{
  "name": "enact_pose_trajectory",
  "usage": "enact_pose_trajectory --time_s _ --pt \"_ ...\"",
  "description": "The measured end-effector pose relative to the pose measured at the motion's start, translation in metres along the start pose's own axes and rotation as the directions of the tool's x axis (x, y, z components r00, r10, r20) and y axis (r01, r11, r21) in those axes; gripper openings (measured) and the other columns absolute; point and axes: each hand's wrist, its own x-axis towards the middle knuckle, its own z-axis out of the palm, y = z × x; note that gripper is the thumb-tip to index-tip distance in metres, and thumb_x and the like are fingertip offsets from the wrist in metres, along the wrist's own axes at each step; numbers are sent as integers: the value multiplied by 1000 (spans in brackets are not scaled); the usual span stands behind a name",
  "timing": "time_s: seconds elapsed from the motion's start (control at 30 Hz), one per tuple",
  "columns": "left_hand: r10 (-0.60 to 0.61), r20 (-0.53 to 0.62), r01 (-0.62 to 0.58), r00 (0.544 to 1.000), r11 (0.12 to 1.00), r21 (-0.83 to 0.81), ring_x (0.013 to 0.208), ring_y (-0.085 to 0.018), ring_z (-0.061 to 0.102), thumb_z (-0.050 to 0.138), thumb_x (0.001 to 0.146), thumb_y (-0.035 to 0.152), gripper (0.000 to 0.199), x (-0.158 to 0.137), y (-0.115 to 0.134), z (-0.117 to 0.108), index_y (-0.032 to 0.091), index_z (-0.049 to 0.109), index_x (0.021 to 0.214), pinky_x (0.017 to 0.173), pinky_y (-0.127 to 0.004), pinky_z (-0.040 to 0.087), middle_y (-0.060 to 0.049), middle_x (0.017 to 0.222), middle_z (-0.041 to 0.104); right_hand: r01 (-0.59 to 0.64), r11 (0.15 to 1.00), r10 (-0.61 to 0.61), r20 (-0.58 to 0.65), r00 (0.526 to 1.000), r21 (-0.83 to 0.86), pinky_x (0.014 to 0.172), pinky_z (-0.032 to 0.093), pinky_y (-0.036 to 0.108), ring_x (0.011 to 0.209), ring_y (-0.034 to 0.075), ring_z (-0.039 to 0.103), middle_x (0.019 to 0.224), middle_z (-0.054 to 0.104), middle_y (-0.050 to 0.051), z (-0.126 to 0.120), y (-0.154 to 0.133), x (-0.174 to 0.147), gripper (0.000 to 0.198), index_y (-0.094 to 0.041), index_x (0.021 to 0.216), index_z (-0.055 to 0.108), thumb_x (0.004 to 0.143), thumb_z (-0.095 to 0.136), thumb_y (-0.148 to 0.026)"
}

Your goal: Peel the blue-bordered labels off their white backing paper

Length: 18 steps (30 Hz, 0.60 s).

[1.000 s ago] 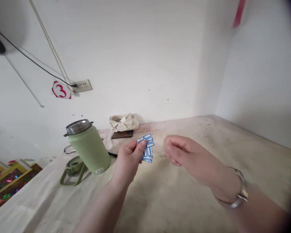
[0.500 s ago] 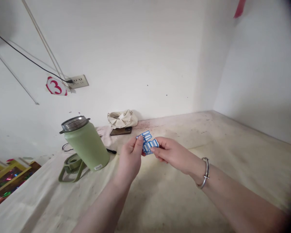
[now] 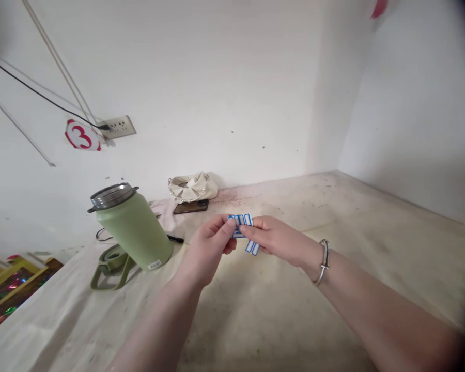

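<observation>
Several blue-bordered white sticker labels are pinched between my two hands, above the cloth-covered table. My left hand is closed, its thumb pressing on the left part of the labels. From the other side, my right hand, below a silver bracelet on the wrist, pinches them between thumb and fingers. A piece with two labels hangs down under the right fingers. Whether the pieces are joined or separate is hidden by the fingertips.
Left of my hands stands an open green bottle, its green lid beside it. Behind are a black pen, a phone and a cream pouch by the wall. A power socket is on the wall.
My hands have come closer together, and the labels between them have shifted and turned. A two-label piece now hangs below my right fingers. The view has moved slightly.
</observation>
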Motion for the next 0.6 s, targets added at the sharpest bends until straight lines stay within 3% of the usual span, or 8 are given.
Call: enact_pose_trajectory --time_s 0.2,0.37,0.5,0.6 --pt "-54 -82 68 995 983 170 51 -7 36 57 80 41 24 0 -2 0 17 55 76 45 -19 25 3 60 49 -4 993 20 -137 990 120 43 33 20 52 8 42 73 51 -1 4 2 2 21 -18 85 51 82 54 -39" --pt "-140 5 138 990 985 107 49 -7 37 54 81 46 32 1 -5 3 15 53 71 44 -18 25 3 57 45 -17 985 49 -185 982 170 42 30 18 52 8 43 66 49 -3 6 3 3 21 -18 79 49 83 51 -39" --pt "-81 -26 82 996 996 43 47 -6 34 56 80 41 24 3 -9 5 17 54 76 44 -18 25 5 57 42 -74 984 97 -141 985 160 44 31 19 52 8 44 68 55 -1 6 8 5 23 -18 80 52 85 48 -40" --pt "-32 -71 40 997 994 105 48 -6 35 58 78 39 22 4 -12 5 17 56 77 45 -18 26 5 57 42 -62 990 79 -139 987 125 45 32 20 53 9 45 69 55 0 6 11 7 21 -17 81 53 85 49 -38"
